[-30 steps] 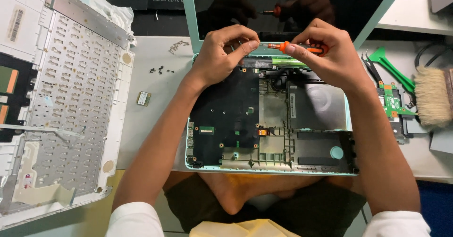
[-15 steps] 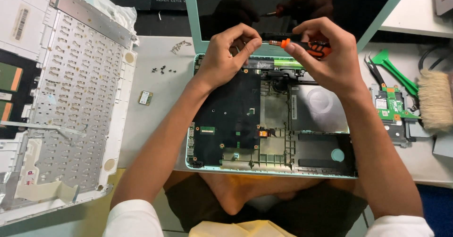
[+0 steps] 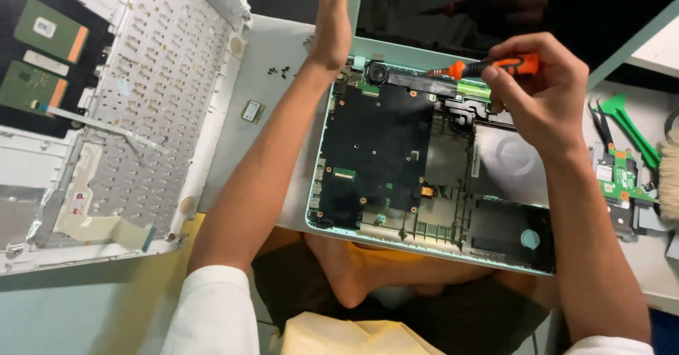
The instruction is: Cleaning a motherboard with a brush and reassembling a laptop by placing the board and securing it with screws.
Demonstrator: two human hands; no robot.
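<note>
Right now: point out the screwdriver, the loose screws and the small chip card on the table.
screwdriver point(image 3: 495, 66): head view, on the orange handle left of the right hand.
loose screws point(image 3: 281, 71): head view, middle of the dark cluster.
small chip card point(image 3: 251, 111): head view, centre of its top face.

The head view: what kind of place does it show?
Probably an electronics repair bench. A mint-green laptop base with its black circuit board exposed lies open, the right hand holds an orange-handled screwdriver, and a detached white keyboard panel lies beside it.
</note>
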